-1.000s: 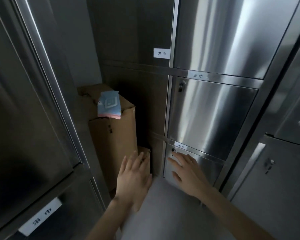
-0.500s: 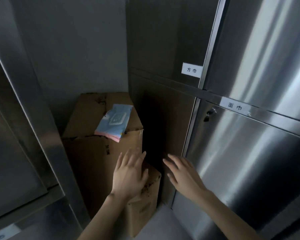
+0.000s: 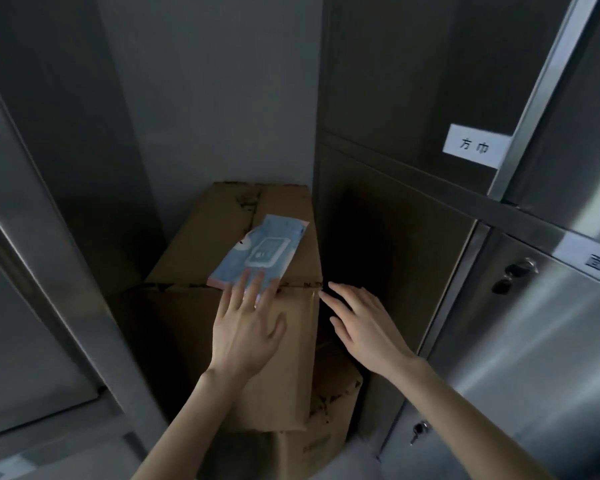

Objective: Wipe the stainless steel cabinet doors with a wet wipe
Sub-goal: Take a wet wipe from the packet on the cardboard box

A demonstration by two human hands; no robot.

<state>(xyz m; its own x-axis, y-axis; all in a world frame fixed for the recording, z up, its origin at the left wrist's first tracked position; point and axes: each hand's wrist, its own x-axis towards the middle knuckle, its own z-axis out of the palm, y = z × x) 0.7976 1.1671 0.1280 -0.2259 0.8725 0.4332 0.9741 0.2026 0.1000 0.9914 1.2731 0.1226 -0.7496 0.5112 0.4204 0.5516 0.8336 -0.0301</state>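
Hands both straight-fingered, holding nothing: left hand (image 3: 246,323) at frame centre, fingertips on near end of wet wipe pack (image 3: 262,249); right hand (image 3: 364,329) just right, farther from it. Pack lies atop cardboard box (image 3: 201,244), long axis lower left to upper right. Left likely grabs.

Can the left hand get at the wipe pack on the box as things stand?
Likely yes: the left hand has its straight fingers over the near edge of the wipe pack, which lies uncovered on the cardboard box, with nothing between.
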